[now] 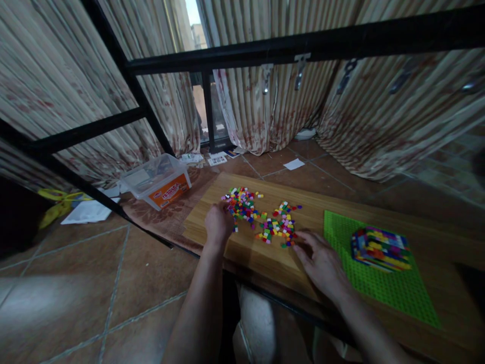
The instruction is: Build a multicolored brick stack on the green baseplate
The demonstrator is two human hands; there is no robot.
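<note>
Small loose toy bricks in many colours lie on a wooden board in two loose piles, a left pile (242, 202) and a right pile (278, 225). My left hand (219, 222) is at the near left edge of the left pile, its fingers curled in and mostly hidden behind the back of the hand. Beside the right pile, my right hand (318, 258) has thumb and fingers apart, the fingertips touching or close to the outermost bricks. To its right, a multicoloured block built of bricks (381, 248) sits on a green studded baseplate (379, 290).
The wooden board (265, 255) lies across a black-framed low surface. A clear plastic box (157, 179) with an orange label stands at the left. A black metal bar (235, 58) with hanging hooks runs across above. Papers (217, 160) and a white sheet (294, 164) lie on the tiled floor.
</note>
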